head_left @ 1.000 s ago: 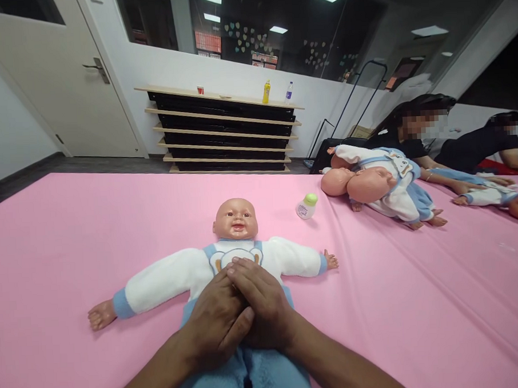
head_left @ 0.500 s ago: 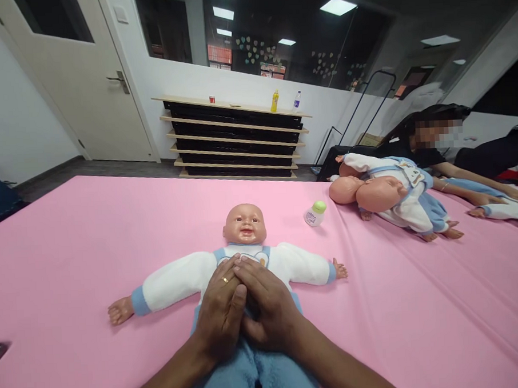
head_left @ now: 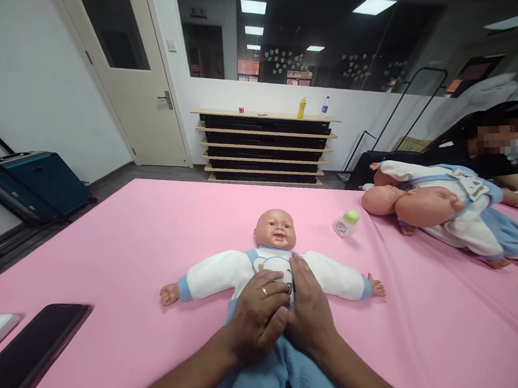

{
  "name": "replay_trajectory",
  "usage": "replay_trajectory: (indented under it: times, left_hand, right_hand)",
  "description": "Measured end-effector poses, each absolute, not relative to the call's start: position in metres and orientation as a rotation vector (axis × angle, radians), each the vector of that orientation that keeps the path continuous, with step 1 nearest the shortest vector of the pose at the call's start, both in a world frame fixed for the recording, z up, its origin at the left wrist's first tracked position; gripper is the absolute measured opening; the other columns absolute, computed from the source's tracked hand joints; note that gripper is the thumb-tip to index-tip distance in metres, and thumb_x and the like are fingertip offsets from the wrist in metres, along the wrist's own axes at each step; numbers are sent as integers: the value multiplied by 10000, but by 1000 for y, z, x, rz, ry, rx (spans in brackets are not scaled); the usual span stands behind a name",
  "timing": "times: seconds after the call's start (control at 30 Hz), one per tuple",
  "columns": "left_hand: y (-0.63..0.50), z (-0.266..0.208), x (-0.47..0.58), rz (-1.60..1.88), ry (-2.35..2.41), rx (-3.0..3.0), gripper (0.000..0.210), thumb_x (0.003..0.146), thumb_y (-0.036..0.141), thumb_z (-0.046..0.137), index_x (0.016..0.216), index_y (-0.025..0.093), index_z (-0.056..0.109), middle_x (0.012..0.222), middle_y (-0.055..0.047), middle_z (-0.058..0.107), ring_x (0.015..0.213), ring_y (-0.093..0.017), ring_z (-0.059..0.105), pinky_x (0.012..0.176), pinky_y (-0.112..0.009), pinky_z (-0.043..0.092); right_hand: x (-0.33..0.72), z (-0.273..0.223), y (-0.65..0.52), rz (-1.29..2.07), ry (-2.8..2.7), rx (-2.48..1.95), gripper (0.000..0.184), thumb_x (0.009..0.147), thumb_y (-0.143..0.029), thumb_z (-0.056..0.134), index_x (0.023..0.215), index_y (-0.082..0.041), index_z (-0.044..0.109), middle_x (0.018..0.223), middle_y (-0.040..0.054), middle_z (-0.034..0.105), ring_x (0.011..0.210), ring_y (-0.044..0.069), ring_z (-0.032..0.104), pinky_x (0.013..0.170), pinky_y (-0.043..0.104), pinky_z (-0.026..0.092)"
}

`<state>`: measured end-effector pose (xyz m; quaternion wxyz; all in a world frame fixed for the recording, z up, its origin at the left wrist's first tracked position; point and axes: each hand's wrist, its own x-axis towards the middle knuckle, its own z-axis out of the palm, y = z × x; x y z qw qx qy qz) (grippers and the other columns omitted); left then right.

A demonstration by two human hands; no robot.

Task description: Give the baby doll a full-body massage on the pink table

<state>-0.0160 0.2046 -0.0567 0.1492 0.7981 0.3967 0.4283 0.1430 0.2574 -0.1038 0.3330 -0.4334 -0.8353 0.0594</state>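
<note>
"Where's the doll (head_left: 268, 263)?"

"Face up on the pink worktop (head_left: 419, 324), arms spread."

"And the grip?"

"Loose on both sides. The left hand (head_left: 262, 317) rests on its front, fingers slightly bent; the right hand (head_left: 310, 306) lies next to it, fingers straight."

"What's nearby?"

"A green-capped bottle (head_left: 345, 224) near its head, and a dark phone (head_left: 36, 349) well apart, to the person's left."

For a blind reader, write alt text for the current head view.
A person's left hand and right hand rest on a smiling baby doll lying face up, arms spread, on a pink surface. A green-capped bottle is nearby, more dolls at right, a phone at lower left.
</note>
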Motion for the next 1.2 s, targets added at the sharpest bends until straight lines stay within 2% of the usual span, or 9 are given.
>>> replay_trajectory:
  times: [0.1,0.23,0.33,0.43,0.53,0.63,0.9,1.07,1.2]
  left_hand:
    - [208,-53,-16,1067,1161,2269,360,959,284,403,1190,214,670,1259,-90,662,1317,-276,486,1143,-507,302]
    - [213,-63,-14,1101,1298,2134,433,987,283,390,1392,247,541,1432,-76,541,1402,-262,400,1196,-534,204]
    - [216,-80,-13,1298,1417,1957,432,999,270,367,1395,253,540,1456,-73,516,1411,-267,383,1198,-556,192]
    - [216,-93,-12,1456,1547,1824,428,1012,257,308,1342,214,576,1426,-97,533,1390,-265,395,1173,-565,253]
    - [213,-96,-12,1565,1664,1853,436,1007,241,293,1390,163,485,1446,-139,473,1404,-275,345,1147,-575,293]
    - [209,-92,-13,1631,1602,2049,453,983,234,345,1423,150,409,1448,-161,423,1401,-298,324,1141,-581,297]
    - [204,-80,-13,1636,1260,2284,341,906,169,430,1239,128,489,1231,-160,538,1237,-274,459,1072,-511,384]
    - [204,-68,-14,1421,1078,2337,253,911,239,401,1042,159,602,993,-111,643,1126,-273,532,1042,-507,379]
    - [208,-58,-14,1195,1122,2325,346,950,311,374,1123,186,646,1136,-99,683,1268,-281,483,1107,-507,315]
  right_hand:
    - [143,-101,256,97,-2162,-1097,759,816,-312,528,1465,16,310,1496,276,356,1416,406,325,1080,635,403]
    - [141,-86,252,62,-2163,-849,724,829,-212,509,1499,-76,271,1508,209,367,1440,354,302,1107,606,396]
    - [142,-77,248,87,-2176,-683,680,828,-158,554,1469,-121,332,1464,180,434,1415,321,354,1110,553,421]
    - [143,-71,245,115,-2183,-571,562,834,-138,598,1375,-134,446,1358,165,533,1359,306,422,1103,530,432]
    - [141,-63,246,234,-2298,-460,431,865,-138,569,1294,-156,529,1203,123,627,1236,265,528,1080,489,455]
    - [139,-57,249,372,-2375,-474,381,900,-169,505,1276,-180,562,1207,108,631,1184,242,559,1078,475,453]
    - [137,-70,259,326,-2323,-827,592,806,-316,584,1355,-105,516,1386,161,526,1298,304,477,1132,531,383]
    - [138,-80,257,167,-2273,-1031,624,796,-241,511,1382,-29,481,1404,217,495,1325,344,443,1101,571,405]
    - [140,-89,254,27,-2228,-1076,696,774,-259,516,1394,43,426,1420,280,451,1349,393,404,1076,602,416]
